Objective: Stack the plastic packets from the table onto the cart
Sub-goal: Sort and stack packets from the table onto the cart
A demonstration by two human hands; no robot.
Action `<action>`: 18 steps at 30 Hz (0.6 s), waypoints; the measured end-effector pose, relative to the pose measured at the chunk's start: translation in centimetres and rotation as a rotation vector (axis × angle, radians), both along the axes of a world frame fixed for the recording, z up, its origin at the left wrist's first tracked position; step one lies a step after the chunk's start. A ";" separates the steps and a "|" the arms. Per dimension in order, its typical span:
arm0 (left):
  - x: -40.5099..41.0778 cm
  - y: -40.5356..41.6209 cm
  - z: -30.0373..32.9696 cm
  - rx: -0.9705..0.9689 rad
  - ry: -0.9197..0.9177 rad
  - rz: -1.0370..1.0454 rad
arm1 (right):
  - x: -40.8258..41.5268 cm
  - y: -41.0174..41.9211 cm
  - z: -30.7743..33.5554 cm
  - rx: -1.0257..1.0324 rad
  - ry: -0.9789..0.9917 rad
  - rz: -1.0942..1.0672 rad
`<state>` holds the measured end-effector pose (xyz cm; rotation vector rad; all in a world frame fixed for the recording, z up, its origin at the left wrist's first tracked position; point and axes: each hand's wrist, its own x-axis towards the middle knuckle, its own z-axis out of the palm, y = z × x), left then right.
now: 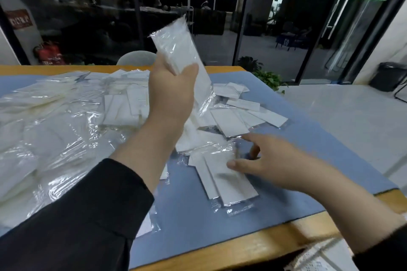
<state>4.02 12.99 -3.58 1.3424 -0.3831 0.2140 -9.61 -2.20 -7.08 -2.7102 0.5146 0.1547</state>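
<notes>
Gathering step: the left hand (170,86) grips a raised packet (180,50) at frame centre, while the right hand (271,160), fingers spread and empty (blurred), reaches for the near packets (226,180), which it must pinch next.

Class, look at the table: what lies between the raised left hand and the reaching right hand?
In the head view, loose plastic packets on the blue mat lie between the left hand and right hand.

The packets (229,179) are glossy, crinkled clear plastic over matt white inserts. The counter (275,240) shows smooth wood edging round a matt blue mat (308,138).
</notes>
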 end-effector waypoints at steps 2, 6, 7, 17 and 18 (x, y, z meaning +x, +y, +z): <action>-0.6 1.5 0.3 0.029 0.000 0.016 | -0.3 0.9 -0.5 0.023 -0.030 0.012; -1.6 4.1 -1.6 0.098 -0.070 0.056 | 0.1 2.7 -0.7 0.056 -0.064 0.001; -1.6 4.5 -2.1 0.104 -0.070 0.063 | 0.3 3.1 -0.7 0.071 -0.076 0.003; -1.3 4.4 -4.1 0.164 -0.028 0.032 | 1.4 5.9 -0.9 0.127 -0.141 0.042; -1.2 4.5 -4.1 0.163 -0.028 0.025 | 1.5 5.8 -1.0 0.161 -0.161 0.036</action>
